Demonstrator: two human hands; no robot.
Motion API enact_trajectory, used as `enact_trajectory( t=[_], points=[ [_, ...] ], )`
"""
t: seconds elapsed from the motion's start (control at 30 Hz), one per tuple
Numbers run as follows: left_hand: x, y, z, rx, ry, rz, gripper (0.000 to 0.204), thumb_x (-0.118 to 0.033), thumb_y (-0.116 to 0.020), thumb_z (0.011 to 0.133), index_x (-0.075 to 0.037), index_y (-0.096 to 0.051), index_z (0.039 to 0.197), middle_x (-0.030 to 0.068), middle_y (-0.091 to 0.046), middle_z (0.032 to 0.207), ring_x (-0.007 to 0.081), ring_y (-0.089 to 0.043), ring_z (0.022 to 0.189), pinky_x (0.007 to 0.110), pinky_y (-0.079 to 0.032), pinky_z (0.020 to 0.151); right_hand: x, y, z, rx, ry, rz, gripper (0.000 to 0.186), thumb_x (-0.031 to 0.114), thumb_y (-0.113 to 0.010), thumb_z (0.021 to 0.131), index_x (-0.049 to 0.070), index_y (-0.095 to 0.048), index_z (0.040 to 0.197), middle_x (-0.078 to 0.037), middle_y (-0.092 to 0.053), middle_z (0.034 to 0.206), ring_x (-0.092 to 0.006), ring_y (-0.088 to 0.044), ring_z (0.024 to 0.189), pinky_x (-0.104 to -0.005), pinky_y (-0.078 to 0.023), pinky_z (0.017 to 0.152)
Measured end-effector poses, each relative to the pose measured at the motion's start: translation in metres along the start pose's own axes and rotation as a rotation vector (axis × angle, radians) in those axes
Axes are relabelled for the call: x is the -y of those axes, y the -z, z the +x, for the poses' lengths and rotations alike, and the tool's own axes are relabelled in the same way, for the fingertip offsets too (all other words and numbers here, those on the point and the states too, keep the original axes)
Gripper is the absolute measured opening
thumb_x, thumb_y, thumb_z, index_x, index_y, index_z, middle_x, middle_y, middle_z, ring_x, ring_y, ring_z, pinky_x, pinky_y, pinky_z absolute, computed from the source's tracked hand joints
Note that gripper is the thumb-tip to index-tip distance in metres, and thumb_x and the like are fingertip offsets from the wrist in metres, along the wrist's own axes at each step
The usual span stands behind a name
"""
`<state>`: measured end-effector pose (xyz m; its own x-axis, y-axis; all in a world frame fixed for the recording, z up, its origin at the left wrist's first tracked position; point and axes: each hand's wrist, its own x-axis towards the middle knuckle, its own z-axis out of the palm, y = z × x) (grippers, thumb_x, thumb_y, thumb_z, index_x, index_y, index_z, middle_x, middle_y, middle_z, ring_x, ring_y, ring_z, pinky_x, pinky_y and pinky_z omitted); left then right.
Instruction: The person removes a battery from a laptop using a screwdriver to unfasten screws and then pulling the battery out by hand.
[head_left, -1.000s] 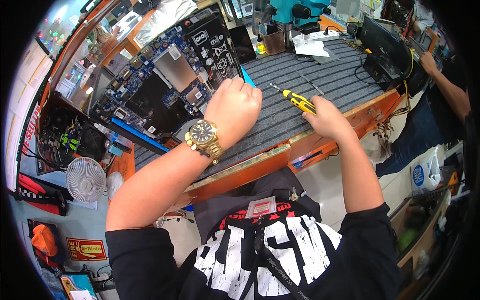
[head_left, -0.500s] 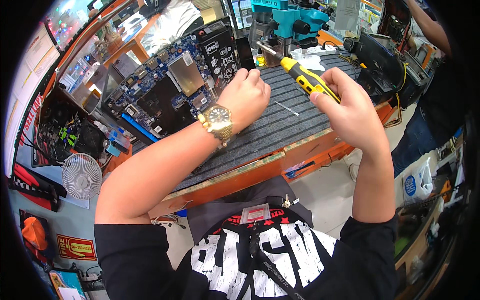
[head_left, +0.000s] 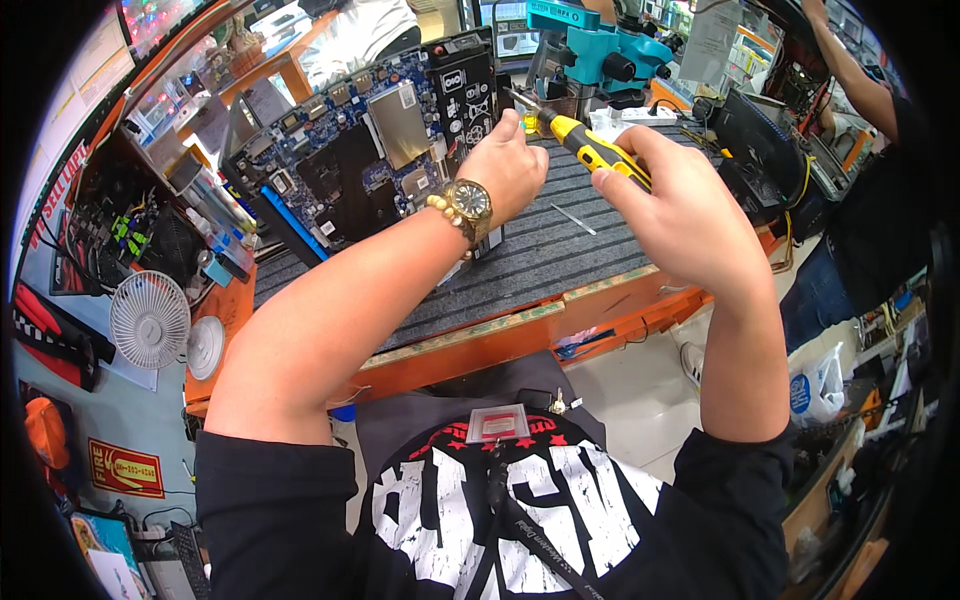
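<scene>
My right hand [head_left: 680, 200] is closed round a yellow and black electric screwdriver [head_left: 590, 150], its bit pointing up and left. The bit's tip is close to the raised fingers of my left hand [head_left: 505, 170]; whether they touch I cannot tell. That left hand is curled at the right edge of an opened laptop [head_left: 330, 180], and what its fingers hold, if anything, is hidden. Tilted up on the bench, the laptop shows a blue circuit board, a silver metal plate [head_left: 398, 125] and a black battery [head_left: 465, 95].
Tweezers or a similar thin metal tool [head_left: 573, 219] lie on the grey ribbed mat [head_left: 540, 260]. Behind stands a teal microscope [head_left: 610, 50]. Black devices with cables [head_left: 760, 140] are at the right, near another person [head_left: 860, 220]. A white fan [head_left: 150, 318] stands at the left.
My right hand has brought the screwdriver left, so its bit is nearer my left fingers. My left fingers have risen. The whole view has shifted slightly.
</scene>
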<state>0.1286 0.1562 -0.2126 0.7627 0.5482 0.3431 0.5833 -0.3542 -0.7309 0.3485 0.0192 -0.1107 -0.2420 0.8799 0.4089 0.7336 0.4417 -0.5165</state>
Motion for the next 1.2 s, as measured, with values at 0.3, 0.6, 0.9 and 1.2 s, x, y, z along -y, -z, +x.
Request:
enact_trajectory(
  t=[0.3,0.6,0.9,1.2],
  points=[
    [0.0,-0.005,0.002,0.028,-0.01,-0.05,0.012,-0.014,-0.061,0.1,-0.01,-0.068,0.091,0.005,-0.071,0.072,0.0257,-0.073,0.075,0.043,-0.047,0.111,0.007,-0.004,0.007,0.006,0.053,-0.018,0.037,0.025,-0.067,0.105,-0.011,-0.07,0.116,-0.035,-0.074,0.09,-0.0508,-0.075,0.087,-0.0525,-0.059,0.081],
    [-0.002,-0.008,0.001,-0.002,0.002,-0.025,0.013,-0.013,-0.06,0.101,-0.01,-0.069,0.091,0.0042,-0.071,0.073,0.0254,-0.073,0.077,0.045,-0.048,0.111,0.001,-0.006,0.009,-0.015,0.092,-0.05,0.036,0.024,-0.072,0.106,-0.008,-0.069,0.121,-0.023,-0.071,0.08,-0.0343,-0.067,0.071,-0.0462,-0.052,0.07],
    [-0.003,-0.012,0.0,-0.068,0.01,-0.018,0.013,-0.014,-0.061,0.099,-0.01,-0.067,0.088,0.0032,-0.068,0.07,0.024,-0.071,0.073,0.041,-0.048,0.106,0.007,-0.003,0.016,-0.02,0.131,-0.13,0.038,0.023,-0.072,0.103,-0.01,-0.071,0.122,-0.029,-0.073,0.087,-0.0425,-0.074,0.082,-0.0482,-0.056,0.077],
    [-0.004,-0.014,0.0,-0.114,-0.003,0.002,0.014,-0.013,-0.063,0.096,-0.011,-0.064,0.083,0.0012,-0.066,0.066,0.0203,-0.068,0.065,0.036,-0.047,0.095,0.013,0.004,0.026,-0.027,0.151,-0.189,0.035,0.023,-0.066,0.098,-0.01,-0.073,0.107,-0.035,-0.076,0.099,-0.0535,-0.074,0.1,-0.0553,-0.06,0.093]
  ],
)
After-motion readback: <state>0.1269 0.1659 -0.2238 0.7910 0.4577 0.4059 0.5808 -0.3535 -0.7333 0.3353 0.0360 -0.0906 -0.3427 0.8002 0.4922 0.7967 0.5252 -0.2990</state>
